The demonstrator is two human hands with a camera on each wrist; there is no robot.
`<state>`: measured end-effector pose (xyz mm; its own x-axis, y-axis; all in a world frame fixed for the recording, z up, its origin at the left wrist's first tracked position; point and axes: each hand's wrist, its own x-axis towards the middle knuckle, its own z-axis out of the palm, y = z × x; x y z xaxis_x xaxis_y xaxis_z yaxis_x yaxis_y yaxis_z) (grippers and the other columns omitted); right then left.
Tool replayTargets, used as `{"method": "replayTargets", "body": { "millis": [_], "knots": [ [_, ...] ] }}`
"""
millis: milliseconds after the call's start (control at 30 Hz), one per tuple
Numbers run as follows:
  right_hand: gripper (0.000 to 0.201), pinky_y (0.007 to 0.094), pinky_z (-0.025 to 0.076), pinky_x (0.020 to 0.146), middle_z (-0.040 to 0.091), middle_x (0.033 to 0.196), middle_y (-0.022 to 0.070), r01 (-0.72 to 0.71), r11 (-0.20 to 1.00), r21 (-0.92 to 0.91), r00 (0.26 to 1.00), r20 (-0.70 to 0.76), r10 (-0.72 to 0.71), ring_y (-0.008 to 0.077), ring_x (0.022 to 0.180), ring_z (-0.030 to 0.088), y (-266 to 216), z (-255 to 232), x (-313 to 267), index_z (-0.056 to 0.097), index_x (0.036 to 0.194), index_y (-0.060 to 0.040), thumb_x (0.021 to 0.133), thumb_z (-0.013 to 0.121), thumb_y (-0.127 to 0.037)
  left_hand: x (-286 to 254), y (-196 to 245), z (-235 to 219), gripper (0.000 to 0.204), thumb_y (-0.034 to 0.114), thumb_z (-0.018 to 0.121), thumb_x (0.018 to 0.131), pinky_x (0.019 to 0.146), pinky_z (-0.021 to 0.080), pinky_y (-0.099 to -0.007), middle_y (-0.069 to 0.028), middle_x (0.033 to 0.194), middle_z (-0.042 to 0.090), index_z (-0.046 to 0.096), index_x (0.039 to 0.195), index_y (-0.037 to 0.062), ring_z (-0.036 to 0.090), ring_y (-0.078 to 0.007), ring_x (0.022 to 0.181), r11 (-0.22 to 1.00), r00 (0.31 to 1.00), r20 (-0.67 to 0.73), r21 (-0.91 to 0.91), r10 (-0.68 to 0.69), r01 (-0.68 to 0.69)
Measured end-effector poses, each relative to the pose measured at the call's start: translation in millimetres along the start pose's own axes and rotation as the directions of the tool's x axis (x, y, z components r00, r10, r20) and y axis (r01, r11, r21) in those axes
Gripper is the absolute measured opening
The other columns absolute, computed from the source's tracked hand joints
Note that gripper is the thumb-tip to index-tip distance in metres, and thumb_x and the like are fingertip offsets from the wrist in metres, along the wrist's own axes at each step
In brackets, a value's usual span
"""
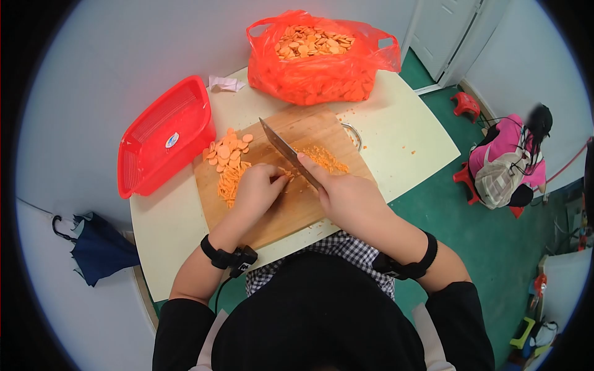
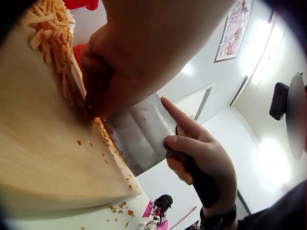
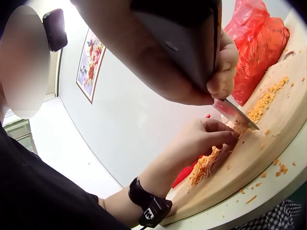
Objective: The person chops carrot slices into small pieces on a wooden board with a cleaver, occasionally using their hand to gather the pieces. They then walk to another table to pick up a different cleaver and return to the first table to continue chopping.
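Observation:
My right hand [image 1: 352, 195] grips the dark handle of a cleaver [image 1: 283, 146], its index finger laid along the blade. In the left wrist view the broad steel blade [image 2: 144, 134] shows side-on beside the cutting board [image 2: 38, 139]. My left hand [image 1: 258, 185] has its fingers bent down to the wooden board, holding a few carrot strips [image 1: 288, 174] close beside the blade. Finely diced carrot [image 1: 325, 158] lies on the far side of the cleaver. Left of my left hand are a heap of carrot strips [image 1: 229, 182] and a pile of carrot slices [image 1: 226, 148].
A red plastic basket [image 1: 162, 142] stands at the table's left. A red bag [image 1: 309, 83] full of carrot slices sits at the back, near a crumpled tissue [image 1: 226, 83]. A folded umbrella [image 1: 102, 247] leans at left. Another person [image 1: 510, 154] sits low at right.

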<state>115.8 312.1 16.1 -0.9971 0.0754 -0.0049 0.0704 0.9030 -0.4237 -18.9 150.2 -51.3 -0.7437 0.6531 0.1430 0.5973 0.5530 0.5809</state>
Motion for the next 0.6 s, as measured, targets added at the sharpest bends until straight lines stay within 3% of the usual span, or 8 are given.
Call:
{"method": "replayTargets", "body": {
  "millis": [100, 200, 300, 500, 600],
  "knots": [
    [0.058, 0.0433, 0.05, 0.054, 0.059, 0.064, 0.0152, 0.023, 1.0, 0.009, 0.999, -0.047, -0.023, 0.0323, 0.055, 0.06, 2, 3, -3, 0.033, 0.146, -0.024, 0.091, 0.05, -0.016, -1, -1, -3, 0.021, 0.017, 0.073, 0.076, 0.065, 0.05, -0.0354, -0.0166, 0.073, 0.062, 0.072, 0.087, -0.0004, 0.062, -0.0276, 0.068, 1.0, 0.999, 0.037, -0.017, -0.016, 0.016],
    [0.058, 0.0422, 0.05, 0.053, 0.058, 0.062, 0.0141, 0.057, 0.998, 0.014, 0.996, -0.065, -0.056, 0.0311, 0.054, 0.06, 6, 15, -2, 0.034, 0.146, -0.0233, 0.091, 0.05, -0.016, -3, 7, -8, 0.019, 0.017, 0.069, 0.077, 0.072, 0.05, -0.0393, -0.0182, 0.081, 0.064, 0.072, 0.085, 0.0007, 0.064, -0.0317, 0.077, 0.995, 0.991, 0.091, -0.022, -0.099, 0.101],
    [0.059, 0.0418, 0.049, 0.051, 0.057, 0.059, 0.0135, 0.004, 0.999, -0.051, 0.999, 0.046, -0.002, 0.0298, 0.052, 0.06, -4, 6, 0, 0.035, 0.146, -0.0224, 0.09, 0.05, -0.015, -1, 6, -4, 0.017, 0.016, 0.068, 0.077, 0.071, 0.05, -0.0402, -0.0173, 0.082, 0.063, 0.071, 0.085, 0.0008, 0.063, -0.0323, 0.076, 0.997, 0.994, 0.077, -0.018, -0.076, 0.078],
    [0.06, 0.042, 0.049, 0.051, 0.057, 0.059, 0.0137, 0.035, 0.999, -0.031, 0.999, -0.012, -0.035, 0.0301, 0.052, 0.059, -4, 17, 12, 0.034, 0.146, -0.0226, 0.089, 0.051, -0.014, 1, 5, -1, 0.015, 0.014, 0.067, 0.076, 0.072, 0.049, -0.0409, -0.016, 0.08, 0.062, 0.071, 0.082, 0.0011, 0.061, -0.033, 0.078, 0.999, 1.0, 0.031, 0.034, -0.008, 0.007],
    [0.06, 0.0431, 0.049, 0.052, 0.057, 0.06, 0.0146, 0.034, 0.998, 0.06, 0.999, -0.029, -0.032, 0.032, 0.053, 0.059, 7, 15, 14, 0.034, 0.146, -0.024, 0.089, 0.051, -0.015, 2, 7, -10, 0.016, 0.015, 0.067, 0.076, 0.072, 0.049, -0.0406, -0.0146, 0.082, 0.061, 0.071, 0.084, 0.0021, 0.061, -0.0321, 0.081, 0.996, 0.995, 0.068, 0.068, -0.069, 0.064]
  ]
}}
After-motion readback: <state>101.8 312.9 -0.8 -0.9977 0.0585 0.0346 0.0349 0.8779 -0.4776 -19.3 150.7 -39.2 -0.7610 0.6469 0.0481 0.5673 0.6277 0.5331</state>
